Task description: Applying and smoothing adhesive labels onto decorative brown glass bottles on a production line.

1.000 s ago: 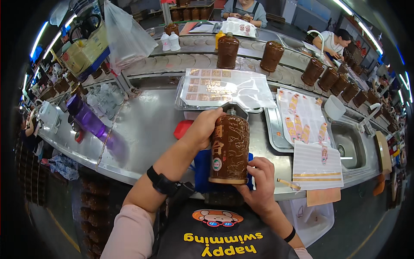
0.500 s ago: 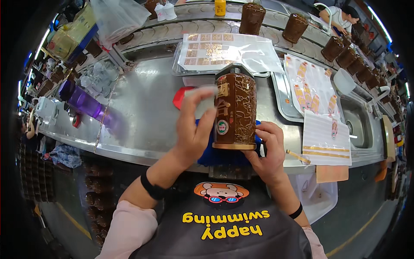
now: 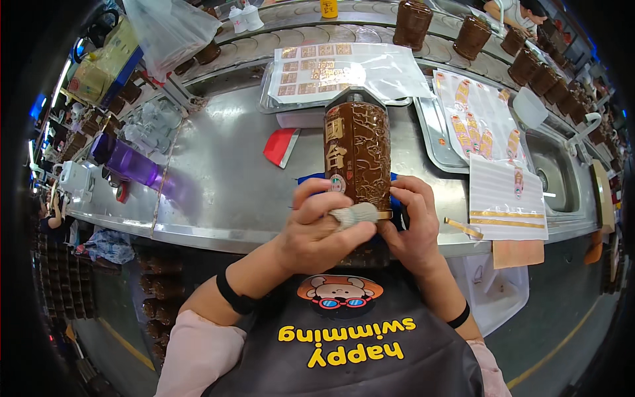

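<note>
A brown, glossy bottle (image 3: 372, 145) with raised relief and gold characters lies before me, its dark cap end pointing away and its gold-rimmed base toward me. Around the right side of the base, my right hand (image 3: 413, 228) grips it with bent fingers. My left hand (image 3: 317, 228) is closed on a whitish ribbed wad of cloth (image 3: 356, 215), which is at the lower left of the bottle by the gold rim. Part of the round green-and-white sticker (image 3: 338, 181) shows above the left fingers. Under the bottle, a blue cloth (image 3: 395, 178) is mostly hidden.
Metal trays (image 3: 436, 142) hold label sheets (image 3: 350, 73). A red-and-silver flat tool (image 3: 282, 147) lies left of the bottle, and a purple drinking bottle (image 3: 126, 160) farther left. At right is a sink (image 3: 555, 175). More brown bottles (image 3: 413, 25) stand on the conveyor (image 3: 297, 30); a person sits beyond.
My left hand has come down from beside the bottle's printed face to its base, where the whitish wad now shows in its fingers. My right hand keeps its hold; the view has shifted slightly.
</note>
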Tool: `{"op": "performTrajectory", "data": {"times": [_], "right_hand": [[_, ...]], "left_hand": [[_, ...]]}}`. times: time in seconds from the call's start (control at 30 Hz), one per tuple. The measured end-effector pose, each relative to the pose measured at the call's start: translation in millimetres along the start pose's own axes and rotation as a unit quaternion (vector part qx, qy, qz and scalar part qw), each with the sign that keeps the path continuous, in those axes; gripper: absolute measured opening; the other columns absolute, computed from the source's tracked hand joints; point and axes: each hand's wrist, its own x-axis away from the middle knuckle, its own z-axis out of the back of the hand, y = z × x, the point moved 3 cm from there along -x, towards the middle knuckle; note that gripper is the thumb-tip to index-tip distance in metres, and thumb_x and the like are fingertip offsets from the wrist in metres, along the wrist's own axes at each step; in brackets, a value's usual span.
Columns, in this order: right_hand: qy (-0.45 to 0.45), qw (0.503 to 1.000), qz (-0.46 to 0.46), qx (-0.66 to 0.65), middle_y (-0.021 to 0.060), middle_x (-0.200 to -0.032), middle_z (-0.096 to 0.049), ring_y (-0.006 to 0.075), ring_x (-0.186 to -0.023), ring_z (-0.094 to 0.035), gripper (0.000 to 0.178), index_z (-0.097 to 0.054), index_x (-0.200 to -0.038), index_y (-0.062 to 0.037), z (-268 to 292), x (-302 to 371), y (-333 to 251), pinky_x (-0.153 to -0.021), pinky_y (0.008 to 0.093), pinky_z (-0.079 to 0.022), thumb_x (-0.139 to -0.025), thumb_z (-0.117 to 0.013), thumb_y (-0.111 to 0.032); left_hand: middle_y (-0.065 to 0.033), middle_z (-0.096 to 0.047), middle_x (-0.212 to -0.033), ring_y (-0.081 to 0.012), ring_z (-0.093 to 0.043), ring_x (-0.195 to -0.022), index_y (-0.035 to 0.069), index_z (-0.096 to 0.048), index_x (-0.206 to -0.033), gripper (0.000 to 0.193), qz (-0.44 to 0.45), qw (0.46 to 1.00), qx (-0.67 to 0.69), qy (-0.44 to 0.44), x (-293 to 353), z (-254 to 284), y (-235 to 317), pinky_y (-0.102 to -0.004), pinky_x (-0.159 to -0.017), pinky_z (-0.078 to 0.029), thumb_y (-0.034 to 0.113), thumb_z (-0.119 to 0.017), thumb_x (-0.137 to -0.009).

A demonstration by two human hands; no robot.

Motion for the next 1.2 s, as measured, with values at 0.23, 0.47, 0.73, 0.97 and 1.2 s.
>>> {"op": "performTrajectory", "data": {"times": [0.23,0.47,0.73,0.97,1.2], "right_hand": [[0.001,1.0,-0.005,-0.011,0.0188,-0.113,-0.054,0.0366,-0.107,-0.053,0.053,-0.053,-0.11,-0.0006,2.4,-0.7,0.5,-0.091,0.0428,-0.045,-0.065,-0.08,-0.003],[-0.021,1.0,-0.002,-0.018,0.0194,-0.117,-0.054,0.0368,-0.109,-0.052,0.059,-0.052,-0.119,-0.0005,7.6,1.7,-0.8,-0.093,0.0431,-0.045,-0.067,-0.079,-0.005],[-0.014,0.995,-0.052,-0.079,0.0215,-0.126,-0.053,0.0334,-0.11,-0.055,0.052,-0.052,-0.122,0.0027,23.2,15.4,7.5,-0.091,0.0389,-0.048,-0.077,-0.076,-0.007],[0.035,0.992,-0.059,-0.11,0.0215,-0.12,-0.059,0.0266,-0.101,-0.061,0.033,-0.053,-0.12,0.0042,26.9,21.4,11.5,-0.084,0.0334,-0.053,-0.087,-0.06,0.002],[0.039,0.989,-0.074,-0.119,0.0207,-0.119,-0.06,0.0259,-0.099,-0.062,0.028,-0.054,-0.118,0.0035,24.1,19.0,7.7,-0.085,0.0335,-0.052,-0.09,-0.058,0.001]], "left_hand": [[-0.0082,-0.065,-0.105,-0.0269,-0.051,-0.102,0.012,-0.062,-0.105,0.031,0.055,0.998,-0.021,-0.007,16.4,10.2,-2.2,-0.0503,-0.096,-0.037,0.008,-0.07,-0.075],[-0.0164,-0.052,-0.129,-0.0371,-0.043,-0.117,0.008,-0.05,-0.13,0.068,0.167,0.977,-0.123,-0.043,-2.6,-9.6,-2.8,-0.0526,-0.105,-0.027,0.029,-0.078,-0.071],[-0.015,-0.057,-0.123,-0.0309,-0.054,-0.114,0.004,-0.047,-0.132,0.069,0.178,0.972,-0.143,-0.052,1.4,-7.2,-8.1,-0.0531,-0.108,-0.022,0.038,-0.075,-0.077],[-0.008,-0.06,-0.109,-0.0295,-0.049,-0.106,0.014,-0.058,-0.109,0.036,0.103,0.993,-0.036,0.047,35.8,-1.9,-0.6,-0.0536,-0.1,-0.03,0.015,-0.071,-0.076],[-0.0002,-0.064,-0.095,-0.0228,-0.052,-0.098,0.018,-0.067,-0.085,0.021,-0.005,0.998,-0.061,0.03,12.3,-6.9,7.0,-0.0478,-0.097,-0.033,0.01,-0.07,-0.067]]}}
